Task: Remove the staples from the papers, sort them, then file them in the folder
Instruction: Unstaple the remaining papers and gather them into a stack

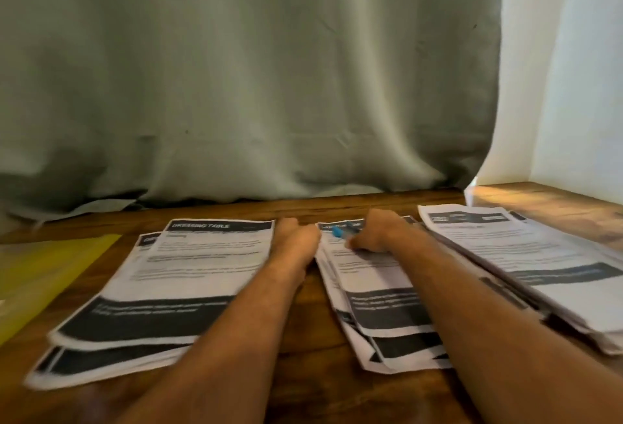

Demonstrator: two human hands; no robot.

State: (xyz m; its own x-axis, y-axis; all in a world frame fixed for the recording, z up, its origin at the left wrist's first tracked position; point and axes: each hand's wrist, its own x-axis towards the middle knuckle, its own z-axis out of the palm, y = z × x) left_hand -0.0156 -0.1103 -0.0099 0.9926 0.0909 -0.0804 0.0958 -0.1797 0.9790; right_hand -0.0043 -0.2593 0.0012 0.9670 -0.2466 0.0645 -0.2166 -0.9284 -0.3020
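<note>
Three piles of printed papers lie on the wooden table (303,339): a left pile (175,288) headed "DRESSING TABLE", a middle pile (381,305) and a right pile (539,262). My left hand (296,241) rests between the left and middle piles, fingers curled against the top left corner of the middle pile. My right hand (374,233) sits on the top of the middle pile and holds a blue staple remover (338,232) at that corner. A yellow folder (37,275) lies at the far left. The frame is blurred.
A grey-green curtain (236,86) hangs behind the table's far edge. A white wall (566,86) stands at the right, above the table's back right corner.
</note>
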